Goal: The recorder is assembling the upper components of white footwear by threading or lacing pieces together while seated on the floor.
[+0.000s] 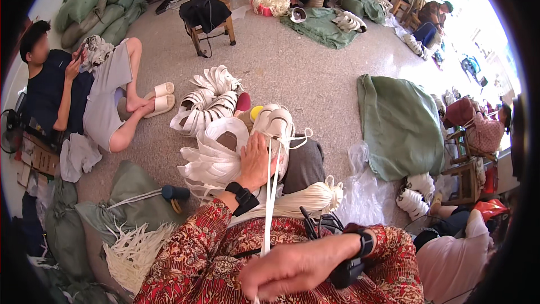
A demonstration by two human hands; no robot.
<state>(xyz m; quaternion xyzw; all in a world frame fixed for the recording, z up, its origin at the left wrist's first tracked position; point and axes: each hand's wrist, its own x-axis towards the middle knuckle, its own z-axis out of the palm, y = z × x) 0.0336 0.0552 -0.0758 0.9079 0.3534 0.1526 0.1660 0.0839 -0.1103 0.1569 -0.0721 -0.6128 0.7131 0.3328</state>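
A beige lace-up shoe (278,121) sits in front of my lap, its toe pointing away from me. My left hand (256,160) is closed on its left side, fingers laid along it. Two flat white laces (270,202) stretch taut from the shoe toward my body. Their near ends pass under my right hand (289,270), which is closed around them and slightly blurred; its fingertips are partly hidden. Another loop of lace sticks out at the shoe's right side. A thick bundle of cream laces (318,198) lies across my lap.
Rows of white shoe uppers (205,104) lie ahead and to the left. A green cloth (399,126) and clear plastic (365,191) are at right. Loose strips (138,253) lie at lower left. A seated person (62,84) is at left; others sit farther off. A stool (208,25) stands ahead.
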